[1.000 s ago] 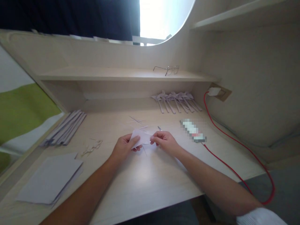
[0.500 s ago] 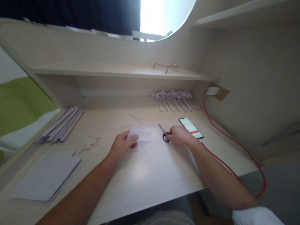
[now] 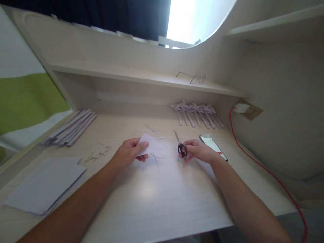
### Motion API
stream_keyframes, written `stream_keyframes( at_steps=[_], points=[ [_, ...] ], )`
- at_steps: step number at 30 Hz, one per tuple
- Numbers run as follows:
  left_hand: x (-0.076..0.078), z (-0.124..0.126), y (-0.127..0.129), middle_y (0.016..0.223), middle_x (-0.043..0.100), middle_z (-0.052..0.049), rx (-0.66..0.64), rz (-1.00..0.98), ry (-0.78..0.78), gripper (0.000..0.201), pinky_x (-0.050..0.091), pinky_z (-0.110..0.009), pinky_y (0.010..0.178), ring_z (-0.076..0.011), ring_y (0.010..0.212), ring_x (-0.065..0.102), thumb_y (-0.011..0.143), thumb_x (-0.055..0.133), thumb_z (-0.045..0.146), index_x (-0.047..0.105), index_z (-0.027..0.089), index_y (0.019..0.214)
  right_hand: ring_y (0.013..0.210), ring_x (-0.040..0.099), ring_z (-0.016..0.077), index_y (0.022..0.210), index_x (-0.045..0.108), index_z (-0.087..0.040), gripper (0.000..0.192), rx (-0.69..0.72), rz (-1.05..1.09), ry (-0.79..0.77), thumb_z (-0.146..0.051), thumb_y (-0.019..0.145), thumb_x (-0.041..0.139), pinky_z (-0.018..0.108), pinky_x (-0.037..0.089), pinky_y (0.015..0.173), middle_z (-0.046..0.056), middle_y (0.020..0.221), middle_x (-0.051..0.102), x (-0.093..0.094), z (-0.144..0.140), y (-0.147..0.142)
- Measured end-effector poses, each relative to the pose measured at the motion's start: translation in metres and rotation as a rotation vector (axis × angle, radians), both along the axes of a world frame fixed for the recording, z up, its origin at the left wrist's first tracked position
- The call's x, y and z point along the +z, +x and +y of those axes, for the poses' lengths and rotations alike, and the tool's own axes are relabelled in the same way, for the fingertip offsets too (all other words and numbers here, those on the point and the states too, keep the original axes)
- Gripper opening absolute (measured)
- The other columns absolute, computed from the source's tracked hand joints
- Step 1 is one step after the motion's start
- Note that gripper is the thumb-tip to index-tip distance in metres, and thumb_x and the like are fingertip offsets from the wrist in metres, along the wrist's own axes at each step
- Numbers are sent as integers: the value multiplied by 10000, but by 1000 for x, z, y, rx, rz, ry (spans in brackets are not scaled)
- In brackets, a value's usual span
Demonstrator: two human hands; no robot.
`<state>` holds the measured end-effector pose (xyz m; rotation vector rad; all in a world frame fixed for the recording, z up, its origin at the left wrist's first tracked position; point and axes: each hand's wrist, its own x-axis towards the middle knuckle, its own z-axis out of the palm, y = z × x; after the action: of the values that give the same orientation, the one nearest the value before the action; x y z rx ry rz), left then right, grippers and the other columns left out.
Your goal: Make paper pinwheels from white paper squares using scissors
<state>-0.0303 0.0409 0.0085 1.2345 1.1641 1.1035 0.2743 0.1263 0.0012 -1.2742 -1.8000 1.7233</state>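
- Our left hand [image 3: 130, 151]: gripping white paper piece [image 3: 145, 141] between thumb and fingers, just above bench [image 3: 152, 209].
- Our right hand [image 3: 197, 151]: fingers on handles of scissors [image 3: 180, 146], blades pointing away from us. Scissors sit between our hands, apart from the paper piece.
- We see thin paper strips [image 3: 151, 129] just beyond left hand's paper.
- Left of left hand: pale scraps [image 3: 98, 153], paper sheets [image 3: 48, 184] nearer us, long folded strips [image 3: 73, 128] farther out.
- Beyond right hand: row of paper pinwheels [image 3: 194, 109]. Phone [image 3: 215, 147] just right of it.
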Motion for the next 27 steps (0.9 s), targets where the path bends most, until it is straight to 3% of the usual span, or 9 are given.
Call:
stream_keyframes(
  at_steps=[4,10,14,19,23,27],
  points=[
    [6,-2,-2,597,654,11,0,-11,37,317,474,-211,541,-108,529,586,813,719,461,676,152,753,481,519,78,779,556,-190,298,-31,196,-43,-419,740,742,244,468,520,11,726,679,6,-8,-6],
    [8,-5,0,592,644,5,19,-41,60,289,475,-222,536,-119,534,567,788,739,448,696,168,733,555,524,70,802,551,-191,405,-112,357,-42,-307,620,893,222,466,565,-64,677,590,7,-19,-16],
    [12,-8,-1,583,648,-3,73,19,104,235,478,-238,528,-132,525,566,735,785,404,720,178,719,603,615,106,788,552,-180,421,-141,264,-33,-231,584,917,235,466,588,-6,714,706,8,-26,-19],
    [15,-10,-8,589,675,-13,112,84,134,207,490,-247,554,-152,553,600,707,813,381,745,186,688,714,704,175,860,562,-183,443,-35,135,-114,-169,568,894,271,503,642,88,849,788,13,-36,-22],
    [15,-9,-10,609,703,-31,103,114,145,252,488,-247,561,-156,562,610,743,785,419,754,178,678,696,667,156,884,568,-195,322,-27,104,64,-135,661,792,249,468,605,15,786,725,12,-38,-21],
    [13,-6,-10,644,725,-47,58,80,124,304,506,-255,580,-165,587,632,793,736,463,765,168,725,612,551,110,820,538,-204,388,-194,38,255,-237,624,871,226,383,546,-52,705,586,12,-36,-18]
  ],
)
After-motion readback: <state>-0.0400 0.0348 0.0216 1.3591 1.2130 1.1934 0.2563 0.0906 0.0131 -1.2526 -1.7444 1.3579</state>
